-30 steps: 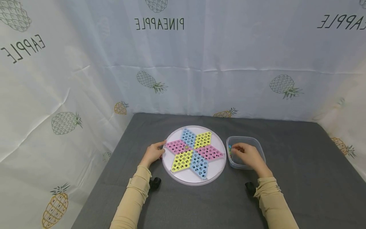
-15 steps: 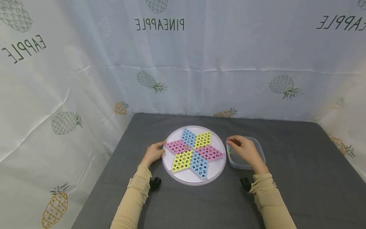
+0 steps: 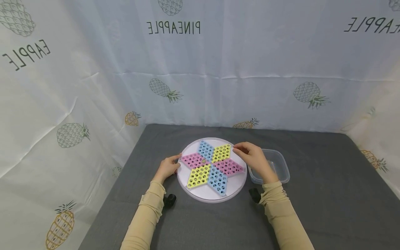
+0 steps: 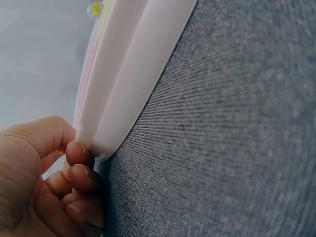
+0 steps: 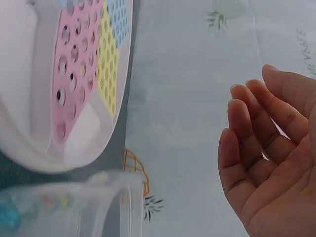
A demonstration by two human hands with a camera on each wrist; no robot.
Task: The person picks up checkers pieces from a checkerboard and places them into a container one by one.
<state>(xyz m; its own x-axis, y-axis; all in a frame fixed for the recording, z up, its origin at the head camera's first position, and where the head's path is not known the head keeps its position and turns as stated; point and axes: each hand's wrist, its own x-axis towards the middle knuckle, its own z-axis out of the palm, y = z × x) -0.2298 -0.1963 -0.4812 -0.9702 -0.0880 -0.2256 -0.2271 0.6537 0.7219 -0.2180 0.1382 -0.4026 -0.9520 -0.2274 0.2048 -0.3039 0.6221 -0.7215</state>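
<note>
A round white Chinese checkers board [image 3: 235, 185] with a star of pink, yellow and blue holed sections lies flat in the head view. One clear marble [image 3: 203, 161] with a yellowish swirl sits on it near the centre; the left wrist view shows a marble [image 4: 95, 9] above the rim. My left hand [image 3: 167, 168] grips the board's left rim, fingers curled at its underside. My right hand [image 3: 252, 158] hovers over the upper right edge, beside the yellow section, thumb and fingertips close together. In the right wrist view its fingers are bent; whether something small lies between them is hidden.
A clear plastic container [image 3: 282, 170] stands right of the board, partly under my right forearm. Blurred coloured marbles [image 5: 9, 217] show through its wall. Dark grey cloth [image 3: 206, 225] covers the table, and a pineapple-print curtain [image 3: 250, 52] hangs behind and at the sides.
My right hand has risen out of the plastic container and moved left to the board's upper right edge. My left hand and the board have stayed in place.
</note>
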